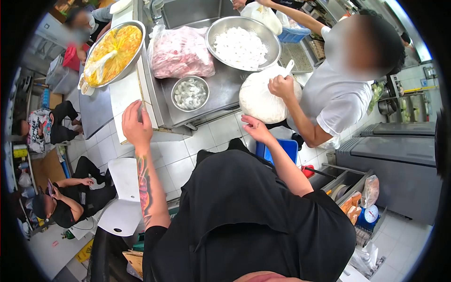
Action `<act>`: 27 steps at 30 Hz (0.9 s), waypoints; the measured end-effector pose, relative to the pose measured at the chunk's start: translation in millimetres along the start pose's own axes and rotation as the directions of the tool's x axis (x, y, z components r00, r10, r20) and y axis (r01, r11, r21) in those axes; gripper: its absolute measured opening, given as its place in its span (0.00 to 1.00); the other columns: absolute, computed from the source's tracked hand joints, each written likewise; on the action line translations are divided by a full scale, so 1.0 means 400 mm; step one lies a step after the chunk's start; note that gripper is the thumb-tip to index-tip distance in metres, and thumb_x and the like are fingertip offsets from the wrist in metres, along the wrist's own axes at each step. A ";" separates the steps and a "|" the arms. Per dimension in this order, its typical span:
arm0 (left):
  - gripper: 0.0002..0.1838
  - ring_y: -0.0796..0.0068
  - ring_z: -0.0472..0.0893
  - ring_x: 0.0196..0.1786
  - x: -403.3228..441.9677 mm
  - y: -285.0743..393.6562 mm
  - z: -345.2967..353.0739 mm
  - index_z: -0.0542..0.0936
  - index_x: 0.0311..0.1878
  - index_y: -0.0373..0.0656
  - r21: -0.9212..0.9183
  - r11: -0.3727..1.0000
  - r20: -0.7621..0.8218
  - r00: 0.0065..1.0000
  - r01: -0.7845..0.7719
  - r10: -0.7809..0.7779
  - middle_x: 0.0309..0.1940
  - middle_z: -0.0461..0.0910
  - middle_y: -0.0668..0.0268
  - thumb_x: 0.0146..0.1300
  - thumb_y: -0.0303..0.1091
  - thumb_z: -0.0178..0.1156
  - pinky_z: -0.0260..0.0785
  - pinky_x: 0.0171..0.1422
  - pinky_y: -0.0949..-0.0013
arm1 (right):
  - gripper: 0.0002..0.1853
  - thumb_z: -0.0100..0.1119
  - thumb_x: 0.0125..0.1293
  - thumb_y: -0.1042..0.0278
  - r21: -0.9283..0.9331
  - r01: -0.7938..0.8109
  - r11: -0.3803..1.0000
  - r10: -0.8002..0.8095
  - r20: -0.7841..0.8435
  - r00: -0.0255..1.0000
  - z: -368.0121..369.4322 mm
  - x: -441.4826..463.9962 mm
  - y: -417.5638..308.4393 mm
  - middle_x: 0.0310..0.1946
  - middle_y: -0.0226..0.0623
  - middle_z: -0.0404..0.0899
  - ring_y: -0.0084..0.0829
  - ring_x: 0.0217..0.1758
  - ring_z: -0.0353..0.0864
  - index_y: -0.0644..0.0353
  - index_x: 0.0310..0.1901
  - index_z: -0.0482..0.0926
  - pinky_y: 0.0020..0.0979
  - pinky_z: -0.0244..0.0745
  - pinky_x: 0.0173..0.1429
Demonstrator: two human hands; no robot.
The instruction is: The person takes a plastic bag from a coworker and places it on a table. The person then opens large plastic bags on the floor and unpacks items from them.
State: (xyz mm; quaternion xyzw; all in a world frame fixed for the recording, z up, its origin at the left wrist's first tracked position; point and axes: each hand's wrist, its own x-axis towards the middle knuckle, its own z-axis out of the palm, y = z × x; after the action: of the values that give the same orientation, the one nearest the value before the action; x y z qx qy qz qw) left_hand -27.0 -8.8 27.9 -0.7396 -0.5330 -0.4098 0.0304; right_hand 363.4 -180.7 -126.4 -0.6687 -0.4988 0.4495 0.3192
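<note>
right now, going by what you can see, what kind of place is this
Probably a working kitchen, perhaps a restaurant's: a metal sink, a large metal bowl of white pieces beside a bag of pink, meat-like chunks, and a dial scale.

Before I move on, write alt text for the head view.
A person's bare right hand is near a bulky white bag gripped by a co-worker's hand; the left hand is at a white counter. Beyond are a pinkish bag and a metal bowl of white pieces.
</note>
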 end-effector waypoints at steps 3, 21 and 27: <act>0.12 0.61 0.80 0.52 0.000 0.007 0.000 0.83 0.46 0.43 0.006 1.000 0.001 1.000 0.007 -0.007 0.48 0.83 0.65 0.58 0.28 0.60 0.71 0.57 0.61 | 0.29 0.60 0.64 0.62 -0.020 0.024 1.000 -0.025 -0.006 1.000 0.019 -0.022 0.012 0.60 0.47 0.76 0.34 0.52 0.81 0.58 0.67 0.69 0.35 0.76 0.55; 0.10 0.62 0.80 0.50 -0.002 0.020 -0.002 0.83 0.44 0.43 0.006 1.000 0.014 1.000 -0.012 0.012 0.47 0.83 0.65 0.59 0.27 0.60 0.71 0.56 0.62 | 0.20 0.55 0.71 0.69 0.279 0.250 0.927 -0.167 -0.290 0.942 -0.273 -0.131 -0.337 0.55 0.39 0.79 0.28 0.57 0.78 0.61 0.63 0.73 0.31 0.71 0.63; 0.10 0.62 0.80 0.51 0.008 0.029 -0.005 0.84 0.44 0.42 0.009 1.000 0.032 0.999 -0.023 0.023 0.48 0.83 0.64 0.60 0.27 0.60 0.71 0.56 0.63 | 0.32 0.49 0.74 0.70 0.323 0.356 0.877 -0.083 -0.627 0.774 -0.324 -0.131 -0.253 0.74 0.48 0.53 0.36 0.77 0.54 0.68 0.73 0.49 0.34 0.54 0.76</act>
State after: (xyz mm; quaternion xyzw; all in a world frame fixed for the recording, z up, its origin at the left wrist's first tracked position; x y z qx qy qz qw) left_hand -18.5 -12.3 35.7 -0.7521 -0.5269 -0.3948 0.0300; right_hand 439.0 -197.6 27.8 -0.6247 -0.3395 0.2722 0.6483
